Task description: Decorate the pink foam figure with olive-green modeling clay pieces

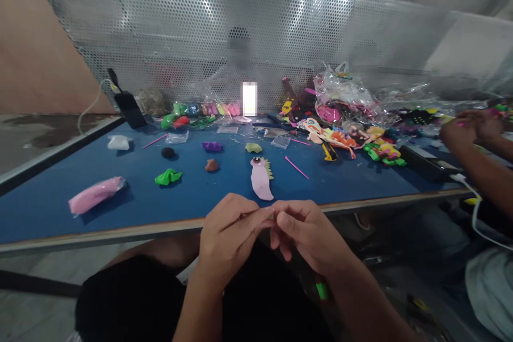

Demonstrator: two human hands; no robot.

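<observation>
My left hand and my right hand meet at the table's front edge, fingertips together. Between them shows a tiny bit of pale green material, mostly hidden by the fingers. Just beyond my hands lies a flat pink clay figure with a dark eye and a row of olive-green spikes along its right side. Behind it is a pale green lump. Purple, brown, black and bright green lumps lie to the left, and a pink stick to the right.
A wrapped pink roll and a white lump are at the left of the blue table. Colourful clay pieces and plastic bags are piled at the back right. Another person's hands are at far right.
</observation>
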